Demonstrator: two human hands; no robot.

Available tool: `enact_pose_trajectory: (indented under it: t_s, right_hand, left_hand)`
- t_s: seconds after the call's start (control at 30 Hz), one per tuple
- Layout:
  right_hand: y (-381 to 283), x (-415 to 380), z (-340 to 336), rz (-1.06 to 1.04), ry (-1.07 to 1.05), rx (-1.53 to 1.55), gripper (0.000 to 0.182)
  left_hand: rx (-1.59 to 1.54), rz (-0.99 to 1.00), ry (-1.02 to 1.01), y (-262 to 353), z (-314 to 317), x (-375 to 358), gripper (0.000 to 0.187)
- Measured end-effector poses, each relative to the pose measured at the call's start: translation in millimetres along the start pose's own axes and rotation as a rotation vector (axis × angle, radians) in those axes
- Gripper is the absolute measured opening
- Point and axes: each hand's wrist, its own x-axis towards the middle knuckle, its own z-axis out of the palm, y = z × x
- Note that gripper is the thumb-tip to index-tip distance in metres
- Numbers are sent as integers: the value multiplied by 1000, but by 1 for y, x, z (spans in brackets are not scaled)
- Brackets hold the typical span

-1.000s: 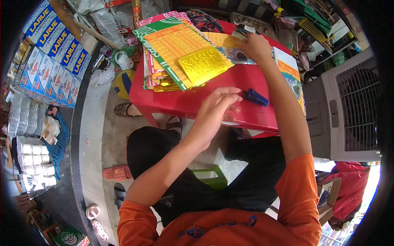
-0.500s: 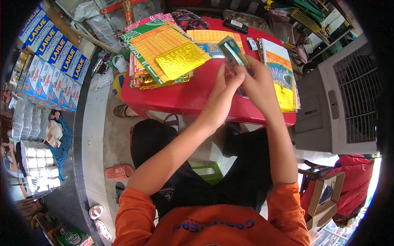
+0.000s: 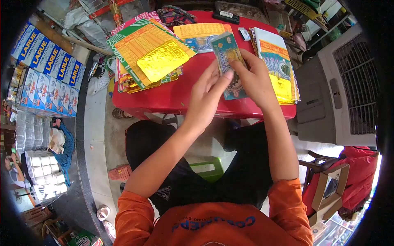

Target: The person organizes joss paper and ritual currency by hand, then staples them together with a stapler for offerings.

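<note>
Head view: a wad of notes [image 3: 230, 57] is held above the red table [image 3: 180, 92], near its front edge, pinched between both hands. Right hand [image 3: 255, 78] closes thumb and fingers on the wad's upper part, and left hand [image 3: 205, 96] grips its left edge with fingertips. Gold foil sheet [image 3: 162, 60] tops a paper stack toward the table's left end, and a printed pile [image 3: 279, 67] lies along its right edge.

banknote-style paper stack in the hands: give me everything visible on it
The banknote-style paper stack is a thin bundle of printed sheets, green-blue with a yellow centre and "50000" on the top face. It is held tilted above the red table, top end away. The left hand pinches its left edge; the right hand grips its right side, fingers on top.
</note>
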Motion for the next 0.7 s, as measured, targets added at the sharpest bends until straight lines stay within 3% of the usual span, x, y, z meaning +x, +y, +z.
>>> enact_pose_trajectory:
  t_s: [0.1, 0.17, 0.2, 0.33, 0.4, 0.43, 0.57, 0.67, 0.7]
  right_hand:
    - [1, 0, -8, 14, -55, 25, 28]
    - [-1, 1, -15, 72, -25, 210, 28]
    - [0, 3, -22, 73, -16, 214, 28]
    - [6, 10, -56, 63, 180, 420, 29]
    - [12, 8, -68, 122, 198, 540, 28]
    - [15, 7, -70, 133, 208, 553, 28]
    - [7, -3, -66, 130, 182, 434, 27]
    - [15, -5, -46, -49, 204, 195, 27]
    - [-5, -13, -39, 45, 187, 132, 28]
  left_hand:
    - [150, 115, -14, -10, 0, 2, 59]
    - [90, 162, 75, -16, -4, 3, 48]
    - [265, 148, 85, -9, -7, 2, 39]
    - [284, 163, 44, 14, -4, -13, 36]
    - [636, 164, -229, 22, -12, -18, 42]
    - [736, 129, -329, 30, -12, -19, 54]
    - [660, 165, -292, 26, -5, -17, 75]
    - [462, 147, -211, 18, 3, -9, 69]
    - [411, 130, -208, 13, 5, -6, 74]
